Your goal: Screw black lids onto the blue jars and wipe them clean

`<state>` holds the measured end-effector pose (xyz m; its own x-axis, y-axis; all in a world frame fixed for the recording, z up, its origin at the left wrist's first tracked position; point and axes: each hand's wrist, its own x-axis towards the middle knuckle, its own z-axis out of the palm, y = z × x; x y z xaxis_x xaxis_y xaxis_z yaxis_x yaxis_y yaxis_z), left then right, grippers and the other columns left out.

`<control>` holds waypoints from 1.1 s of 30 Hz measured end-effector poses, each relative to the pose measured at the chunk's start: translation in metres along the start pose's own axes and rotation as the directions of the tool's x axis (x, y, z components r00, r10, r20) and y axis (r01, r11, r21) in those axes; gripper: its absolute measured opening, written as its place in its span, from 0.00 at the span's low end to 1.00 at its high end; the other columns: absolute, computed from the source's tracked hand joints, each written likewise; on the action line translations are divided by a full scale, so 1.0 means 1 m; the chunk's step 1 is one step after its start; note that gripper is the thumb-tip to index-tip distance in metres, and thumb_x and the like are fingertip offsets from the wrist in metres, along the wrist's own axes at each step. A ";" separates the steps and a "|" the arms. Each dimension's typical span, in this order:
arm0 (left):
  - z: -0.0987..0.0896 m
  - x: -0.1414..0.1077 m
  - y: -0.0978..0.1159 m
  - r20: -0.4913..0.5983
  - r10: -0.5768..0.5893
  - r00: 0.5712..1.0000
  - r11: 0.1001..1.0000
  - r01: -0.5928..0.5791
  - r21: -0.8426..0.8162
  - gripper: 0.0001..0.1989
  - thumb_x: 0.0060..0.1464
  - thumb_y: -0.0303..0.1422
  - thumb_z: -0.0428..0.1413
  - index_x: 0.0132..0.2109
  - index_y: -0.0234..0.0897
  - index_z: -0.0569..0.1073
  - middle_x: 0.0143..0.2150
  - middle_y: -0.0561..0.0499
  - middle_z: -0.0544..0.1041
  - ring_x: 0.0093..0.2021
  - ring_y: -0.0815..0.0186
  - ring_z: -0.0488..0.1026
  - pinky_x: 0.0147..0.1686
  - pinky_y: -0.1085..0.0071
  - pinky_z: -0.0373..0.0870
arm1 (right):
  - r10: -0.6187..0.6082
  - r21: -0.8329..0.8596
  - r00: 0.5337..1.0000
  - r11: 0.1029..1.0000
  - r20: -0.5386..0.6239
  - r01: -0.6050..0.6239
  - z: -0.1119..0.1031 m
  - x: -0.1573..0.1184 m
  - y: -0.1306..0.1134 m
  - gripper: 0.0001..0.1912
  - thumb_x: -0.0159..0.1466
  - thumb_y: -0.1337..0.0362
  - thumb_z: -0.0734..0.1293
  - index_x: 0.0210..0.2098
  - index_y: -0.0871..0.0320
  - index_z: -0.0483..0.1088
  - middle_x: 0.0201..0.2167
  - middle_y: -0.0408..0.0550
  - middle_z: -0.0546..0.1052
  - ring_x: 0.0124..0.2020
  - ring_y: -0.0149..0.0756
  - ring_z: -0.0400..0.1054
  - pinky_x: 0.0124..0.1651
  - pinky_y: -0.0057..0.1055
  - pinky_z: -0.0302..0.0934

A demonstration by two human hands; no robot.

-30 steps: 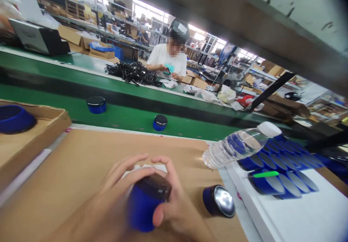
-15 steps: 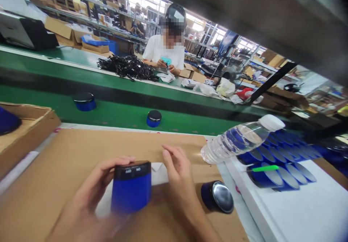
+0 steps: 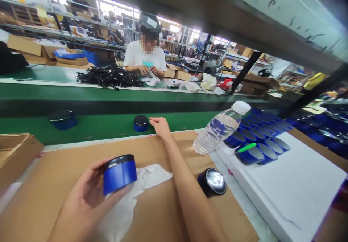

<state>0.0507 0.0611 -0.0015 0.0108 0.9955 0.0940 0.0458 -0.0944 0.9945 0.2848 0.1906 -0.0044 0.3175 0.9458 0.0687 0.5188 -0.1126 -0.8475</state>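
Observation:
My left hand point(image 3: 86, 195) is shut on a blue cylindrical speaker with a black top point(image 3: 120, 175), cradling it from below over a white cloth point(image 3: 141, 184). My right hand point(image 3: 160, 127) stretches forward, holding nothing, at the edge of the green conveyor belt point(image 3: 95, 126). A short way to its left stands a second blue speaker with a black top point(image 3: 140, 123). Below my right forearm, a dark speaker point(image 3: 212, 182) lies on its side on the cardboard sheet point(image 3: 168, 142), its chrome face showing.
A plastic water bottle point(image 3: 219, 127) lies beyond my right forearm, next to rows of blue cylinders point(image 3: 258, 140) on a white foam sheet point(image 3: 296, 184). A cardboard tray point(image 3: 16, 151) sits left. Across the belt, a co-worker point(image 3: 145, 57) handles items beside black cables point(image 3: 108, 77).
My right hand has left the speaker and moved forward to the belt. My left hand now holds the speaker alone, lower and tilted. The white cloth shows more, and the view has turned left.

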 end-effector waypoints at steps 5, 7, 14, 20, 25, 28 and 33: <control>-0.016 0.006 -0.025 0.145 -0.013 0.989 1.000 0.012 0.007 0.29 0.39 0.36 0.73 0.49 0.54 0.72 0.49 0.60 0.83 0.50 0.66 0.82 0.46 0.84 0.77 | 0.010 -0.042 0.999 0.999 0.031 -0.009 0.005 0.006 0.008 0.11 0.71 0.58 0.68 0.45 0.60 0.75 0.48 0.49 0.79 0.49 0.40 0.75 0.55 0.43 0.71; -0.020 0.007 -0.031 0.128 -0.008 0.992 1.000 0.007 0.012 0.30 0.38 0.38 0.74 0.49 0.54 0.72 0.50 0.60 0.82 0.50 0.66 0.81 0.47 0.83 0.76 | 0.017 -0.058 0.999 0.998 0.042 -0.015 0.007 0.009 0.008 0.12 0.71 0.57 0.68 0.44 0.60 0.75 0.46 0.48 0.80 0.48 0.39 0.76 0.53 0.42 0.71; -0.013 0.003 -0.018 0.011 -0.052 0.999 0.998 0.052 -0.039 0.33 0.32 0.36 0.75 0.48 0.50 0.73 0.46 0.60 0.82 0.47 0.69 0.82 0.47 0.87 0.73 | 0.044 -0.140 0.997 0.989 0.061 -0.035 0.010 0.011 0.000 0.12 0.71 0.57 0.68 0.45 0.60 0.75 0.45 0.48 0.79 0.45 0.38 0.75 0.50 0.41 0.72; -0.004 0.001 0.000 -0.037 -0.051 0.998 0.994 0.047 -0.101 0.35 0.24 0.38 0.77 0.44 0.44 0.75 0.43 0.54 0.83 0.43 0.63 0.82 0.42 0.81 0.78 | 0.047 -0.167 0.996 0.985 0.081 -0.033 0.005 0.011 -0.006 0.14 0.71 0.55 0.68 0.44 0.62 0.75 0.41 0.45 0.79 0.39 0.37 0.75 0.44 0.37 0.73; -0.002 -0.002 0.005 -0.106 -0.041 0.994 0.996 0.032 -0.084 0.36 0.27 0.47 0.77 0.45 0.46 0.75 0.44 0.58 0.82 0.45 0.69 0.80 0.47 0.86 0.74 | 0.079 -0.158 0.996 0.985 0.033 -0.072 -0.010 0.022 -0.007 0.14 0.71 0.55 0.68 0.43 0.62 0.74 0.40 0.45 0.79 0.38 0.36 0.76 0.42 0.35 0.74; -0.010 0.001 -0.004 -0.036 0.060 0.998 0.998 -0.060 -0.008 0.33 0.31 0.46 0.77 0.46 0.47 0.76 0.44 0.57 0.84 0.45 0.65 0.82 0.45 0.82 0.77 | 0.104 -0.175 0.993 0.978 -0.061 -0.113 -0.022 0.026 -0.007 0.15 0.72 0.55 0.67 0.47 0.61 0.74 0.43 0.47 0.79 0.41 0.36 0.76 0.45 0.38 0.74; -0.018 0.004 -0.013 0.001 0.051 0.999 0.998 -0.051 0.039 0.32 0.35 0.45 0.76 0.47 0.47 0.74 0.45 0.58 0.84 0.44 0.67 0.83 0.43 0.83 0.78 | 0.055 -0.288 0.960 0.948 -0.273 -0.136 -0.024 0.011 -0.008 0.20 0.70 0.59 0.68 0.60 0.58 0.68 0.62 0.55 0.70 0.63 0.50 0.65 0.65 0.57 0.60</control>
<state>0.0317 0.0668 -0.0128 0.0146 0.9894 0.1447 0.0841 -0.1455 0.9858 0.3038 0.1946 0.0156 0.5501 0.8189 0.1635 0.6771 -0.3228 -0.6613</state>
